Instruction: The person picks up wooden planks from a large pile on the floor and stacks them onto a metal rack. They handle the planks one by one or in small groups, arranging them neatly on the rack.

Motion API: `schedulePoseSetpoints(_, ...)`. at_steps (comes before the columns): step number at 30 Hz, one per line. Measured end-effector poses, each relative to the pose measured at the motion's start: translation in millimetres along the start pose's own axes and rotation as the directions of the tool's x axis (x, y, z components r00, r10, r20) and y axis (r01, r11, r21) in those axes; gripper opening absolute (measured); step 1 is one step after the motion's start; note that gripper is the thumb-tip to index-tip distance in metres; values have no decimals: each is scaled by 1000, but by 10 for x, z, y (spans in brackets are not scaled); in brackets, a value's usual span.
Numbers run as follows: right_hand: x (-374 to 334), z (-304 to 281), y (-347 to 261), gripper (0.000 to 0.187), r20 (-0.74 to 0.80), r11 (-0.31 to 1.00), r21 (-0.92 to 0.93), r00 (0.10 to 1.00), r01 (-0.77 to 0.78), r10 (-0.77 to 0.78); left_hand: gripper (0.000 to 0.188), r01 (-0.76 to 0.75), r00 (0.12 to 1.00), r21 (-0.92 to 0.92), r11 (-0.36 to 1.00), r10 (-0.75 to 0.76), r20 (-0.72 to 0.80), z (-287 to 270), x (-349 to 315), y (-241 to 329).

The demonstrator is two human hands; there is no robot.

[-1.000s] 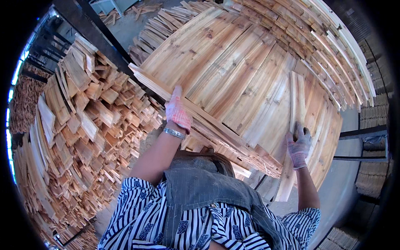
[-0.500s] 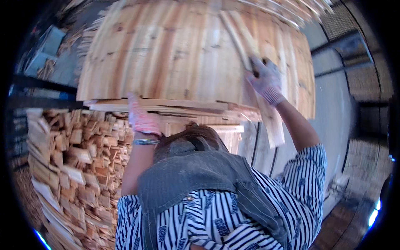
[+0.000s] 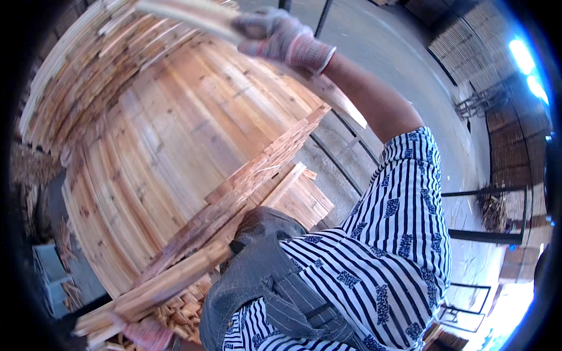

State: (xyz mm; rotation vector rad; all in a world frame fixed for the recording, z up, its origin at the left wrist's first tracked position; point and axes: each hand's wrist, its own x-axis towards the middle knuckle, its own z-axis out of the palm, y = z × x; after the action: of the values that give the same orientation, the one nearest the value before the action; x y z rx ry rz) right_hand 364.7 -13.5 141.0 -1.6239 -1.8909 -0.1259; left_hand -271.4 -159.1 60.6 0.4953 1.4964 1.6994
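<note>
Pale wooden planks, seen in the head view, lie side by side as the top layer of a broad stack.

Right hand, in a knitted glove: raised above the stack's right edge, fingers closed around a board. One end of the board points left near the upper rim of the view; wood also shows on the opposite side of the hand, past the stack's near right corner. The glove covers the middle, so whether this is one piece or two cannot be told. Motion blur softens both glove and wood.

Left hand, in a pinkish glove: at the lower rim of the view, close to the stack's near left corner. It is blurred and partly cut off; whether its fingers pinch anything cannot be told.

Battens run along the left part of the near edge, just beside this hand. Loose offcuts show below the battens, partly hidden by the grey apron, which also covers part of the stack's near side.

Stacked boards stand beyond the far edge, their outermost parts lost in the dark rim.
</note>
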Motion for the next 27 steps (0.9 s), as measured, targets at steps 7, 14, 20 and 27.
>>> schedulePoseSetpoints(7, -211, -628, 578, 62, -202, 964, -25, 946, -264, 254, 69, -483, 807, 222, 847, 332, 488, 993, 206, 1394)
schedulePoseSetpoints(14, -795, -505, 877, 58, -22, 904, -296, 948, -308, 316, 108, -717, 537, 542, 439, -147, 830, 2116, 344, 716)
schedulePoseSetpoints(20, -879, 170, 770, 58, 66, 938, -89, 937, -336, 342, 122, -905, 424, 373, -205, -377, 824, 2196, 819, -539)
schedulePoseSetpoints(27, -534, 795, 755, 48, 319, 888, -331, 848, -319, 423, 129, -850, 521, 394, -351, -443, 729, 2151, 847, -800)
